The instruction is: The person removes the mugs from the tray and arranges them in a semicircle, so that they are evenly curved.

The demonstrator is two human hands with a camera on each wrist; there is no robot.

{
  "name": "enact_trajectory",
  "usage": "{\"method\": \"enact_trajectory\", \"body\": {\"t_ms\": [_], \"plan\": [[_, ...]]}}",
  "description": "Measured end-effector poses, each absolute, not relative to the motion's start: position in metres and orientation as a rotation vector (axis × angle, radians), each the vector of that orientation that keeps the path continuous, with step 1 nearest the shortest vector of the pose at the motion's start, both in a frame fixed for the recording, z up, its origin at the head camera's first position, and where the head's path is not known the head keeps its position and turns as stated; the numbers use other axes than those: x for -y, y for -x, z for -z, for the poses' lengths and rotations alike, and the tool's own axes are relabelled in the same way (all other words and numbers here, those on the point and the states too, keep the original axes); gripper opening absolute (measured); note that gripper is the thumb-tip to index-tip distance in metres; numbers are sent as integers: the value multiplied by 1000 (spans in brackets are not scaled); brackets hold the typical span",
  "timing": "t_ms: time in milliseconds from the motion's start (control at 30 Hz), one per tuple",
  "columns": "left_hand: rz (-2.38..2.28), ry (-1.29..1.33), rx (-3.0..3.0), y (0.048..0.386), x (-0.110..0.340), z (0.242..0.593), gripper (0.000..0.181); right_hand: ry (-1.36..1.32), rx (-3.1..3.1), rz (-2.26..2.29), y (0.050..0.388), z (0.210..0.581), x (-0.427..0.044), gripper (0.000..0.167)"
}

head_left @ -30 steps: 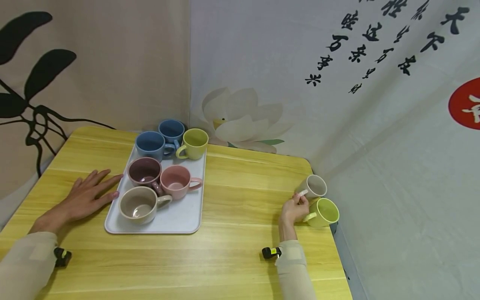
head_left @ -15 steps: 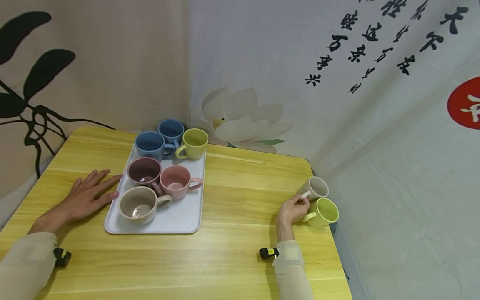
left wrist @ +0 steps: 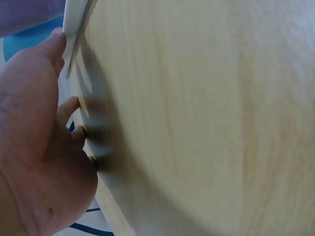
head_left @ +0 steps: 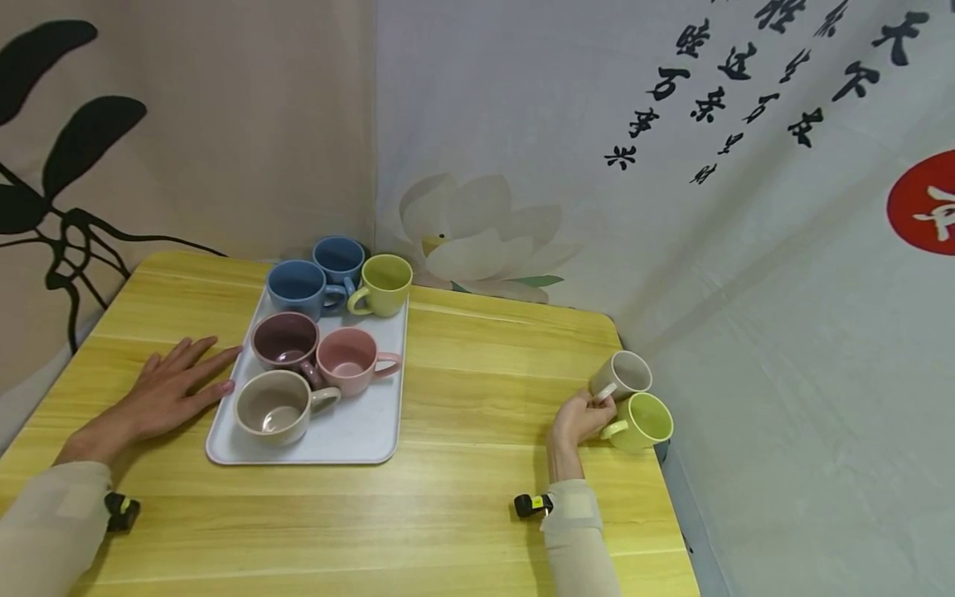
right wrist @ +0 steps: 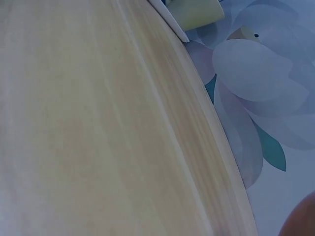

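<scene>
In the head view my right hand (head_left: 580,419) pinches the handle of an off-white mug (head_left: 625,373) near the table's right edge. Right beside it stands a yellow-green mug (head_left: 649,421), its handle close to my knuckles. Only a sliver of the right hand (right wrist: 301,219) shows in the right wrist view. Flat on the table at the left lies my left hand (head_left: 167,394), fingers spread. Its thumb and forefinger touch the rim of a white tray (head_left: 366,435); the left wrist view also shows the left hand (left wrist: 34,132) against that edge.
Several mugs stand on the tray: two blue (head_left: 296,286), one yellow-green (head_left: 385,283), one purple (head_left: 285,340), one pink (head_left: 347,361) and one beige (head_left: 273,406). A printed curtain (head_left: 485,99) hangs behind the wooden table (head_left: 485,398).
My right hand has shifted slightly left, and the off-white mug's handle has turned a little toward me. The left hand and the tray have stayed in place.
</scene>
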State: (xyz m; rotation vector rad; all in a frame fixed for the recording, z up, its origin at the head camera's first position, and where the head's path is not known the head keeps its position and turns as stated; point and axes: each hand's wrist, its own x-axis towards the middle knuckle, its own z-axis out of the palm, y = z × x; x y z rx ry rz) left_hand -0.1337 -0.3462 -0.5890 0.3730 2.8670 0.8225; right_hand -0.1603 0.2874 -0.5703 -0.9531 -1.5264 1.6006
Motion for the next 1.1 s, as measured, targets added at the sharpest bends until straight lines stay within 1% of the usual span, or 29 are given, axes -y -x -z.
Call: {"method": "enact_trajectory", "body": {"t_ms": [200,333,800,967,1100], "plan": [[-838,-374,-2871,133,346,589,69,990,1609,-1532,158,572,-285,52],[-835,-379,-2871,133,346,590,69,967,1636,-1535,155,573,-283,58],[-832,-385,-2879,134,348,592,69,725,1646,-1565,141,571,-275,74],[-832,-382,-2874,134,348,593,69,665,1637,-1521,138,567,-267,76],[-836,-379,-2869,133,347,591,69,592,1661,-1506,137,560,-257,71]]}}
